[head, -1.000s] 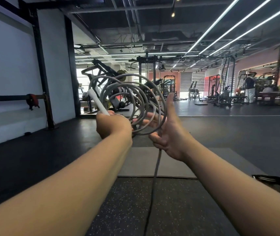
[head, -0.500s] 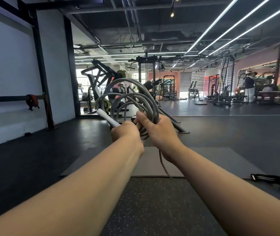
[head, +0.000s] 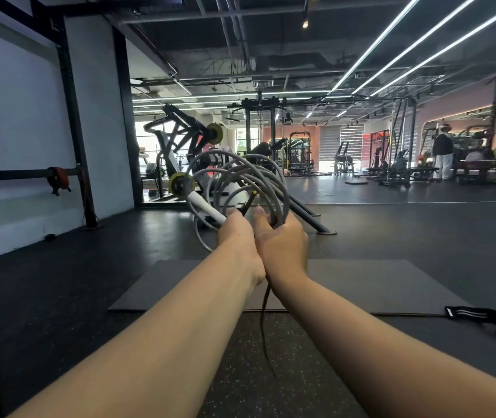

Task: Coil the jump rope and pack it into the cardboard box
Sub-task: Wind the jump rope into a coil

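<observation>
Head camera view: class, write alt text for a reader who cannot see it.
Two bare hands, left hand and right hand, grip a coiled grey jump rope at arm's length in a gym; its white handle juts left, a loose tail hangs down.

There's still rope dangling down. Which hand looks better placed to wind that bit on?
Probably the right hand. It grips the gray coils where the loose tail drops from beneath it, while the left hand is occupied pinning the white handle and loops.
</observation>
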Demonstrator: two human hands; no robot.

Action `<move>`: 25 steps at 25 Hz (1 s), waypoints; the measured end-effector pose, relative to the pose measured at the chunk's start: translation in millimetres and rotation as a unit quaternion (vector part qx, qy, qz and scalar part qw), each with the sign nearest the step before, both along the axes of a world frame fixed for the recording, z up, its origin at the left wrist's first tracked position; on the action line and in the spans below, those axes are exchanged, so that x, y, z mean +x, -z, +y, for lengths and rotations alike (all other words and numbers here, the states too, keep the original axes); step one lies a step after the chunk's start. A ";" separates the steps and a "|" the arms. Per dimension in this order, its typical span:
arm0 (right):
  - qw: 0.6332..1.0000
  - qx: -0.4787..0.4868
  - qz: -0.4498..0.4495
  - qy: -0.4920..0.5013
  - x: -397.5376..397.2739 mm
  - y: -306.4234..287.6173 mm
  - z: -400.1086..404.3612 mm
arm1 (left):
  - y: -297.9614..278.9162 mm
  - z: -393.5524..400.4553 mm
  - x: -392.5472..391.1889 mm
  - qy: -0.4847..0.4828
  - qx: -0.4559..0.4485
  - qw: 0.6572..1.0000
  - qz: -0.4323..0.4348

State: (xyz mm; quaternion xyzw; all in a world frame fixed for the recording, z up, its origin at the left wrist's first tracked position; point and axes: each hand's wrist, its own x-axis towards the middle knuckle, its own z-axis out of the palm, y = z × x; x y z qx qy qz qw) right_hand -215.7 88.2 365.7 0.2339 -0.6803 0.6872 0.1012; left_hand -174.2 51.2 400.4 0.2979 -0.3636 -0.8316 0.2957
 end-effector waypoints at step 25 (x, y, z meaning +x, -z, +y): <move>0.863 0.366 0.343 -0.062 -28.3 -45.5 21.6 | -81.9 -45.0 21.6 0.304 -0.738 0.437 -0.415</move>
